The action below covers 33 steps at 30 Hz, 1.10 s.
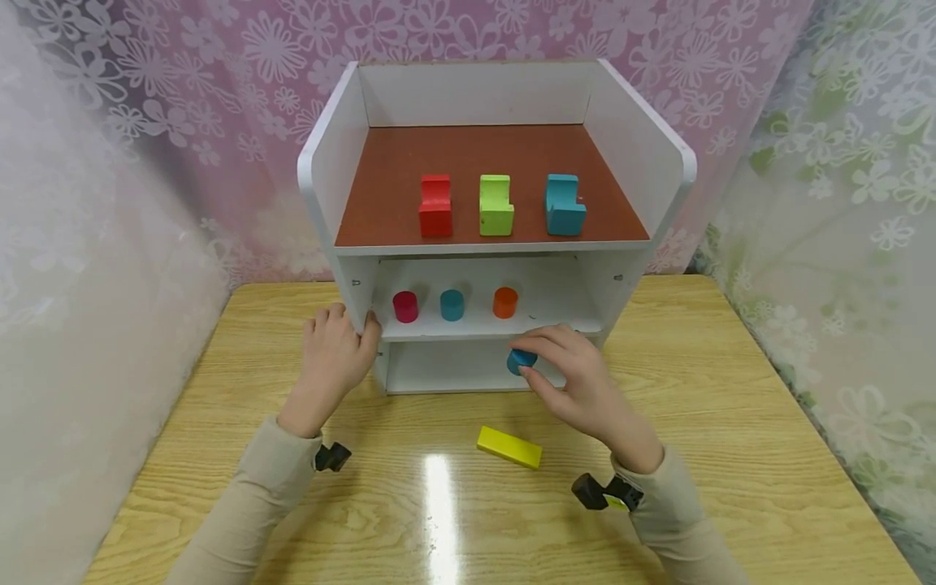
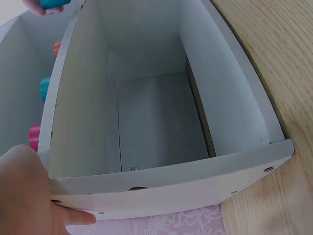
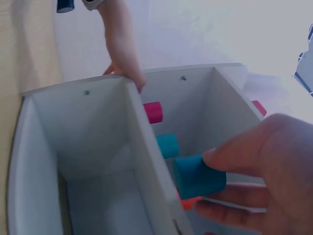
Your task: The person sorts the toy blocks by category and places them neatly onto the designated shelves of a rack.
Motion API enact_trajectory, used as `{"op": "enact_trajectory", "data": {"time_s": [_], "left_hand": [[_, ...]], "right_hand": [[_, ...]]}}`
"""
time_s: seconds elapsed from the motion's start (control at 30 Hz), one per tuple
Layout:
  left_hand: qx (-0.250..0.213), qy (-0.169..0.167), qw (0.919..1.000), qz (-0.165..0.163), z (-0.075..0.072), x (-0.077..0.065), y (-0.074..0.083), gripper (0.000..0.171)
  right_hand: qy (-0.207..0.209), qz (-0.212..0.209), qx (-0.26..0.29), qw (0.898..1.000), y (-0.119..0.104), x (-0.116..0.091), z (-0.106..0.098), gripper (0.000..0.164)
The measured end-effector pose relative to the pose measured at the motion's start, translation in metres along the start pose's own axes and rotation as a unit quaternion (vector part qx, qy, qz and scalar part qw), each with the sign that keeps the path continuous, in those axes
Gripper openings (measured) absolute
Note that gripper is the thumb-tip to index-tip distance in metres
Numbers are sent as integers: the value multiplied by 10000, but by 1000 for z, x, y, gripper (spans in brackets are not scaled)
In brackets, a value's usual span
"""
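Note:
My right hand (image 1: pixel 578 382) pinches a blue cylinder block (image 3: pixel 198 177) between thumb and fingers, in front of the lower compartment of a small white shelf (image 1: pixel 468 327). With my left hand (image 1: pixel 336 353) I grip the shelf's left side panel, thumb at the front edge and fingers along the outside. On the middle board stand a magenta cylinder (image 1: pixel 405 307), a teal cylinder (image 1: pixel 452 305) and an orange cylinder (image 1: pixel 505 302). A yellow rectangular block (image 1: pixel 509 447) lies on the table before the shelf.
Three chair-shaped blocks stand in a row on the brown top board: a red one (image 1: pixel 435 207), a green one (image 1: pixel 496 207) and a blue one (image 1: pixel 564 207). The shelf stands on a wooden table (image 1: pixel 241 390). Behind it hangs a pink flowered curtain (image 1: pixel 278 106).

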<state>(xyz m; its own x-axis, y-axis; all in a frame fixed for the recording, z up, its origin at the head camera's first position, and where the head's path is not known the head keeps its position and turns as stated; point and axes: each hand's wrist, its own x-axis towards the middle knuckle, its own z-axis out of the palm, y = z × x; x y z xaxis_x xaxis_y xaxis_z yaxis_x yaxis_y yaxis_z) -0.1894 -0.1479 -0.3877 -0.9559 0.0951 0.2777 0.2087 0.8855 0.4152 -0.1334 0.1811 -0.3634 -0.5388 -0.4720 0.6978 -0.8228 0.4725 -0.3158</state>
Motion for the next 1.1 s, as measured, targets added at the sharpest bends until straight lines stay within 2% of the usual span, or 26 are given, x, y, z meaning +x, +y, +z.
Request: {"op": "enact_trajectory", "data": {"time_s": [0.17,0.37,0.8,1.1], "left_hand": [[33,19,10000,4,0,0,0,56],[17,45,10000,2,0,0,-1,56],[-49,80,9999,78,1,0,-3,53],[-60,148,9998,124,1,-1,-3,51]], "right_hand": [[298,269,-303,9987,2,9,-7,32],[472,742,-661,9939,11,19,-11,27],[744,1655,-1090,9773,31,24,-4,26],[700,1876,-1170,9727,33,23,-1,26]]}}
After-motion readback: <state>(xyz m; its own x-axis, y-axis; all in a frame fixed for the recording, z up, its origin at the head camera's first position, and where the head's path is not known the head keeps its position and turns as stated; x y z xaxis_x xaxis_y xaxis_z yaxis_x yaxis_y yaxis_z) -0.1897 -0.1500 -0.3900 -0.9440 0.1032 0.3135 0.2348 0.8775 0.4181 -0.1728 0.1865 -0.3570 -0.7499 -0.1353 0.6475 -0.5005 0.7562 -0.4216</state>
